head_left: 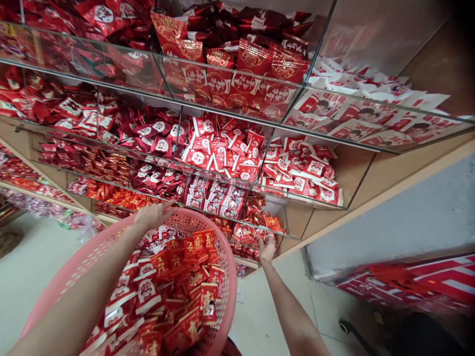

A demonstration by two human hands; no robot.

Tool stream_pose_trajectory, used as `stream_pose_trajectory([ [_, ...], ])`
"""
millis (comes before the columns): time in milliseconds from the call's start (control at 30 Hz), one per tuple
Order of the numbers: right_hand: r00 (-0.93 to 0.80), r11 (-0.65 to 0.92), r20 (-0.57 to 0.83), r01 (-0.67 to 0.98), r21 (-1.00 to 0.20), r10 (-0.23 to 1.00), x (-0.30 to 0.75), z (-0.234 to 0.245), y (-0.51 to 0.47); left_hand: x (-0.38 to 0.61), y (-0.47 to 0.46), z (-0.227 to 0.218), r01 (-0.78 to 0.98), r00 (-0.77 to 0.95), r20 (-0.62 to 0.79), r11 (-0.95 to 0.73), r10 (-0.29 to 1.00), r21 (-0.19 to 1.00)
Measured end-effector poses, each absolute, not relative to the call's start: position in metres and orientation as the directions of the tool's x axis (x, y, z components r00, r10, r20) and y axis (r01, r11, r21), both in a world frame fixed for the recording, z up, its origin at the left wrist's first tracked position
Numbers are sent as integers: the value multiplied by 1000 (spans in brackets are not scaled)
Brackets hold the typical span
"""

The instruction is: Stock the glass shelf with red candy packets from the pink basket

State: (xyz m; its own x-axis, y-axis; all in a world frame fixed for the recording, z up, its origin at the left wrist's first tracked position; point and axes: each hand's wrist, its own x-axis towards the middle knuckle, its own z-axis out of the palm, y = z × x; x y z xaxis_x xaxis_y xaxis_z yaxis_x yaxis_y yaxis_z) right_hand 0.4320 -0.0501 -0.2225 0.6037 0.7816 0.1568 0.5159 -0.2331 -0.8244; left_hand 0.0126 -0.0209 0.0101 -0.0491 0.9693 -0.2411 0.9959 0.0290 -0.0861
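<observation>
Reaching to the low front edge of the shelf [300,217], the right hand [267,248] is touching small red packets [250,233]; can't tell if its fingers are clamping any. The left hand [153,216] is lying over the pink basket [231,277]'s far rim, grip unclear. Basket, just before the shelf, is holding gold-lettered packets [191,324].

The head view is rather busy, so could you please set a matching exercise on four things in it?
1. Basket
2. Left hand
3. Right hand
4. Mostly white packets

A. At red packets, low down
B. Pink, holding wrapped packets
C. On the shelves, upper right
D. At the basket's far rim

Pairs: 1-B; 2-D; 3-A; 4-C
</observation>
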Motion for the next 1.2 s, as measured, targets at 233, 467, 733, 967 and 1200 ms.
stream_pose_trajectory([
  [233, 523, -125, 159, 466, -876, 837, 418, -194, -70, 13, -22, 10, 997, -53, -231, 41, 972, -58],
  [467, 429, -59, 63, 265, -962, 901, 398, -138, -103, 11, -21, 8, 997, -47, -233, 30, 971, -75],
  [733, 272, -151, -178, -118, -982, 946, 380, -60, -121, 9, -20, 6, 998, -39, -227, 24, 973, -65],
  [967, 61, -240, -252, -155, -958, 966, 353, -15, -129, 11, -22, 7, 998, -51, -220, 41, 974, -47],
  [1200, -256, -127, -164, 156, -980, 953, 302, -23, -138, 8, -22, 2, 999, -44, -213, 39, 976, -31],
])
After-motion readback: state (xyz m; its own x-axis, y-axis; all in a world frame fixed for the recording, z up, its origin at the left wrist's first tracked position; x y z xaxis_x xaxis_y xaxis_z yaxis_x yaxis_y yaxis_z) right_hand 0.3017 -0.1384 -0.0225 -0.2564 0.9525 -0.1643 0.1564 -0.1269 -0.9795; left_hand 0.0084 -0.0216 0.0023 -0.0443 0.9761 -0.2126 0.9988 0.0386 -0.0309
